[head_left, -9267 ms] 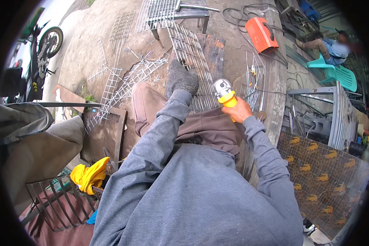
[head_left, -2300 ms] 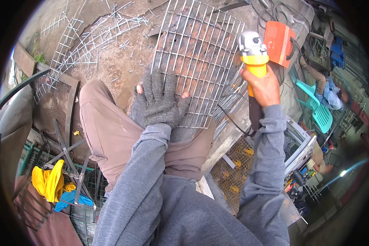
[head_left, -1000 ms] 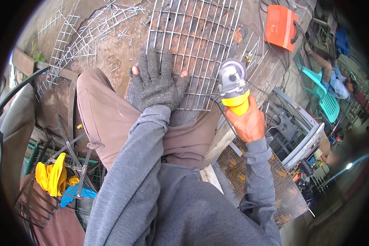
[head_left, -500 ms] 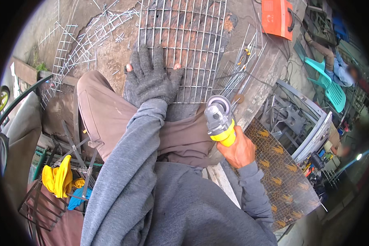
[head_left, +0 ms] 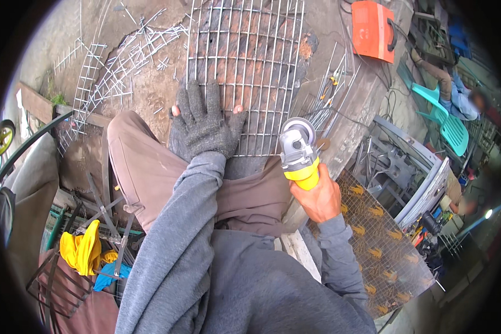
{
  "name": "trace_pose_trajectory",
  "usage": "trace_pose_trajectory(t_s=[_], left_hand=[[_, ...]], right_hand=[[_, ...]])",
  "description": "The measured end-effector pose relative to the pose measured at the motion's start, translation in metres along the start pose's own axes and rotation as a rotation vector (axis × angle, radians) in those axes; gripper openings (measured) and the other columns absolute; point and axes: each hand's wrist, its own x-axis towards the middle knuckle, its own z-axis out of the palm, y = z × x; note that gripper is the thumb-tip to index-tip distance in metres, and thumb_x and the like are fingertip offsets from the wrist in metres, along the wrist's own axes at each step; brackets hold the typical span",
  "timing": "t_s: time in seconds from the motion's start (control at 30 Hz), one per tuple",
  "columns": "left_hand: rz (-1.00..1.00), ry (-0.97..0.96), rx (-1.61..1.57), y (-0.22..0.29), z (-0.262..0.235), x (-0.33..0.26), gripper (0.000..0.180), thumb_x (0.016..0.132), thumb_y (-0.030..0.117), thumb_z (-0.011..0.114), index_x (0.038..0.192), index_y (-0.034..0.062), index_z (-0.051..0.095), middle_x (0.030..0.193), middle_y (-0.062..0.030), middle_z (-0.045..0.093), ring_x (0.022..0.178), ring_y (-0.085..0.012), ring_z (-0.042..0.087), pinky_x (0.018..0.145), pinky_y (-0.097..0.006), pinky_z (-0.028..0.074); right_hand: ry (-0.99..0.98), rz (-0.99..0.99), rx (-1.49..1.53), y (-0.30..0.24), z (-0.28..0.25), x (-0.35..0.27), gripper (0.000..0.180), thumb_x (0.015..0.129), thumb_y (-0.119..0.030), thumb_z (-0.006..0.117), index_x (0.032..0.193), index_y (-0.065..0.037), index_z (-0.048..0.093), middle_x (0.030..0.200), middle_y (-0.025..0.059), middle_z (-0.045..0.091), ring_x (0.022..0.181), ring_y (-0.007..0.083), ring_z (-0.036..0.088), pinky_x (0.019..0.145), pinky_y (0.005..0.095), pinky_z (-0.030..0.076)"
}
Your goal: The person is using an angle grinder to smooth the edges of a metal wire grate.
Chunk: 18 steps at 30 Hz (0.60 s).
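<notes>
My left hand (head_left: pixel 209 125), in a dark grey glove with bare thumb and little fingertips, lies flat on a steel wire mesh panel (head_left: pixel 254 63). Its fingers are spread and hold nothing. The mesh rests over a dark, rust-stained surface, its near end close to my lap. In my bare right hand (head_left: pixel 319 196) is an angle grinder (head_left: pixel 298 155), gripped by its yellow body. The grinder's disc sits at the mesh's near right edge; whether they touch, I cannot tell.
Cut wire offcuts (head_left: pixel 133 55) litter the ground at far left. Loose rods (head_left: pixel 334 89) lie right of the mesh, below an orange case (head_left: pixel 372 30). A patterned sheet (head_left: pixel 384 245), a turquoise chair (head_left: pixel 450 125) and another person (head_left: pixel 456 92) are to the right. Yellow cloth (head_left: pixel 82 249) hangs at left.
My left hand and the mesh's near end sit lower in view, closer to me. The grinder's head has come up slightly alongside the mesh edge. The whole view has shifted a little.
</notes>
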Motion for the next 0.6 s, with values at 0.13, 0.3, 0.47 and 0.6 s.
trace_pose_trajectory(t_s=[0.13,0.3,0.47,0.6], left_hand=[[-0.014,-0.029,0.044,-0.002,0.0,0.0,0.082,0.093,0.059,0.059,0.158,0.0153,0.035,0.165,-0.0195,0.026,0.155,-0.0389,0.021,0.124,-0.062,0.015],[-0.002,-0.017,0.024,-0.004,-0.001,0.0,0.083,0.093,0.059,0.059,0.159,0.0155,0.035,0.165,-0.0191,0.026,0.155,-0.0374,0.021,0.124,-0.062,0.015],[-0.036,-0.065,-0.031,-0.006,0.002,0.0,0.082,0.092,0.064,0.057,0.16,0.0239,0.036,0.168,-0.015,0.022,0.158,-0.0348,0.013,0.124,-0.064,0.01],[-0.018,-0.092,0.048,-0.003,-0.005,0.002,0.084,0.094,0.061,0.056,0.16,0.0151,0.033,0.167,-0.0195,0.022,0.157,-0.0354,0.018,0.124,-0.061,0.014]], right_hand=[[0.017,-0.012,0.018,-0.013,-0.004,0.026,0.054,0.079,-0.037,0.079,0.114,-0.005,0.054,0.094,0.0255,0.072,0.091,0.048,0.07,0.078,0.0528,0.055],[0.092,-0.05,0.099,-0.03,-0.017,0.055,0.055,0.08,-0.038,0.079,0.117,-0.004,0.057,0.096,0.024,0.074,0.094,0.0463,0.071,0.08,0.0507,0.056],[0.138,-0.088,0.124,-0.043,-0.024,0.086,0.057,0.079,-0.039,0.079,0.119,-0.003,0.059,0.099,0.0243,0.074,0.097,0.0459,0.071,0.083,0.0495,0.056],[0.187,-0.117,0.143,-0.055,-0.034,0.115,0.056,0.078,-0.04,0.08,0.114,-0.002,0.062,0.102,0.0229,0.074,0.098,0.0418,0.072,0.085,0.047,0.056]])
